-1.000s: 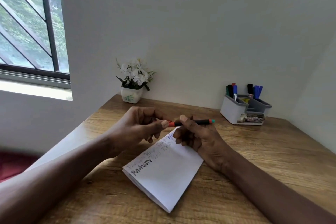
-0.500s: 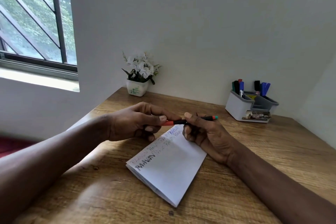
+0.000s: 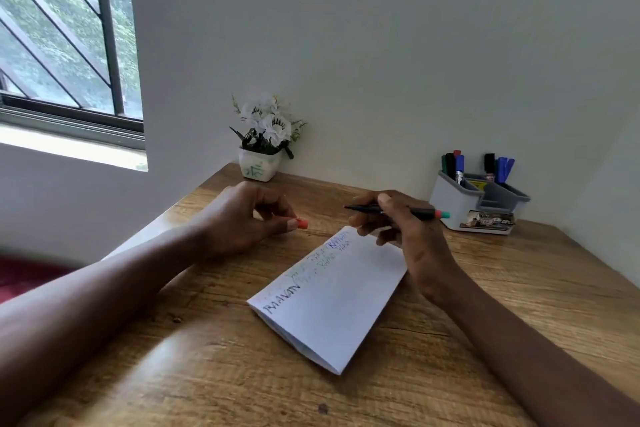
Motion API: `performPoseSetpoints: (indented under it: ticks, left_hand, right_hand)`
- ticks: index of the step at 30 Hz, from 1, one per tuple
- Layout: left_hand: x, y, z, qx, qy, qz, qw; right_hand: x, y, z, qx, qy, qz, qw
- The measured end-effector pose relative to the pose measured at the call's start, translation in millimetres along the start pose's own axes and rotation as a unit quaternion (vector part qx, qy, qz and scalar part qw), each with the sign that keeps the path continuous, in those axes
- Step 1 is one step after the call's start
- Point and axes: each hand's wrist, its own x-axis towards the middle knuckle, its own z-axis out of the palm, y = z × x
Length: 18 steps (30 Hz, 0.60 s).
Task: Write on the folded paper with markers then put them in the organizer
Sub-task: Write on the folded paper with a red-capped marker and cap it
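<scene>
Folded paper [image 3: 332, 302]: lies flat on the wooden counter [image 3: 519, 305], fold edge towards the person, with lines of coloured writing along its left side.
Left hand [image 3: 249, 218]: beyond the paper's far left corner, fingers curled, thumb and forefinger pinching a small orange cap [image 3: 302, 224].
Right hand [image 3: 408, 236]: over the paper's far end, fingers clamped round a marker [image 3: 420, 213].
Marker: black barrel, uncapped, held nearly level above the paper's far edge, tip pointing left towards the cap but apart from it; an orange and green end sticks out to the right.
Organizer [image 3: 460, 208]: grey-and-white, on the counter beyond and right of the paper, against the wall, with several markers standing upright in it.
Flower pot [image 3: 259, 166]: white, beyond and left of the paper, by the wall.
</scene>
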Motion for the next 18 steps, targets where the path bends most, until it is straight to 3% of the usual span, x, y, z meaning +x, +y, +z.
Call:
performPoseSetpoints:
  ticks: [2, 5, 8, 11, 15, 18]
  left_hand:
    - [0, 3, 2, 0.041, 0.016, -0.002, 0.999]
    - [2, 8, 5, 0.113, 0.003, 0.005, 0.994]
    - [4, 11, 7, 0.18, 0.015, 0.024, 0.983]
    - [4, 13, 11, 0.214, 0.004, 0.013, 0.977]
    - [1, 13, 14, 0.198, -0.035, -0.07, 0.977]
    - [-1, 13, 16, 0.202, -0.087, -0.105, 0.97]
  right_hand:
    - [-1, 3, -3, -0.134, -0.042, -0.062, 0.988]
    - [-3, 8, -7, -0.311, -0.16, -0.117, 0.929]
    - [-5, 8, -5, -0.387, -0.191, -0.131, 0.892]
    - [-8, 8, 4, -0.365, -0.174, -0.133, 0.905]
    - [-9, 10, 9, -0.298, -0.143, -0.111, 0.937]
    - [-6, 9, 10, -0.146, -0.068, 0.003, 0.987]
